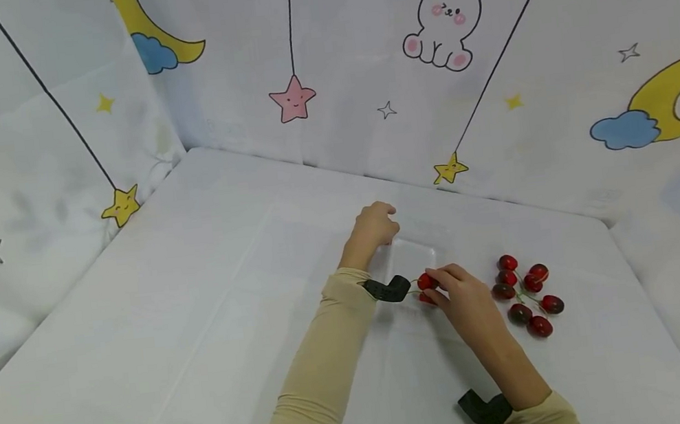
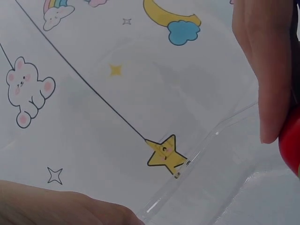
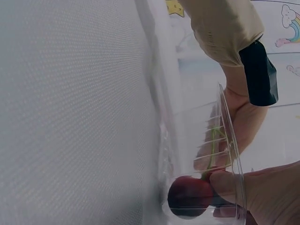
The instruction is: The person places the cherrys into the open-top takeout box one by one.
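At the clear container (image 1: 411, 254): I judge the step in hand to be setting fruit down in it, close to the moment of release.
Held cherries (image 1: 427, 281): two red ones show at the fingertips, over the container's near part; in the right wrist view I see one through the clear wall, with its green stem (image 3: 214, 145). Whether they touch the container's floor, I cannot tell.
Right hand (image 1: 467, 301): pinching the fruit between thumb and fingers.
Left hand (image 1: 373, 228): apart from the right, at the container's far left edge; I take it to be steadying the rim, but whether it grips or merely rests there I cannot tell.
Loose cherries (image 1: 533, 282): a cluster on the white worktop (image 1: 233, 320), to the right of the container, some with stems tangled together.
Next move: I would keep the container steady, lower the fruit until it is supported, then part thumb and fingers gently and lift away clear of the stems.
Watch for: round fruit may roll, I think, and a snagged stem could drag it back out.
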{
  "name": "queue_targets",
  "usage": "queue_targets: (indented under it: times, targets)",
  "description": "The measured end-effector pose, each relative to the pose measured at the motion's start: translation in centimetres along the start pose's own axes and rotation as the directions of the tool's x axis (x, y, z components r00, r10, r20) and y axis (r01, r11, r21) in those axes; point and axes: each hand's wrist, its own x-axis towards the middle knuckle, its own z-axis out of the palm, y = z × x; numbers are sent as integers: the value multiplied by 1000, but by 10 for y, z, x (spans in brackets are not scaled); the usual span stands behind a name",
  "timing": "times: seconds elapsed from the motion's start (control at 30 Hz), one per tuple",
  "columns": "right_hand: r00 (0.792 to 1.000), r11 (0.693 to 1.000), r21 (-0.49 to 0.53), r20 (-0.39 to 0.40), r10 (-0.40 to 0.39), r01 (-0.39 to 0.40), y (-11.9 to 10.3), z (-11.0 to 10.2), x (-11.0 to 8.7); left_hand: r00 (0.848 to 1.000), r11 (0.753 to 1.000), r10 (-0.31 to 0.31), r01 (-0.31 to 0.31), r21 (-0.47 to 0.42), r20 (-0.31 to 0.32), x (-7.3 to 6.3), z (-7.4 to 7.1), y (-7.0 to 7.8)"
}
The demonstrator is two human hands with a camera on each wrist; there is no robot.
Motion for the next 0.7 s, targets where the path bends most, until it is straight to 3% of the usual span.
queue_targets:
  times: [0.33, 0.7]
  targets:
    - [1000, 1000, 3, 4, -5, 5, -1, 1, 1, 1000, 1000, -4, 5, -25, 13, 0, 1, 1]
    - [998, 1000, 5, 60, 22, -22, -1, -1, 1, 1000, 1000, 1, -1, 17, 1, -2, -1, 4]
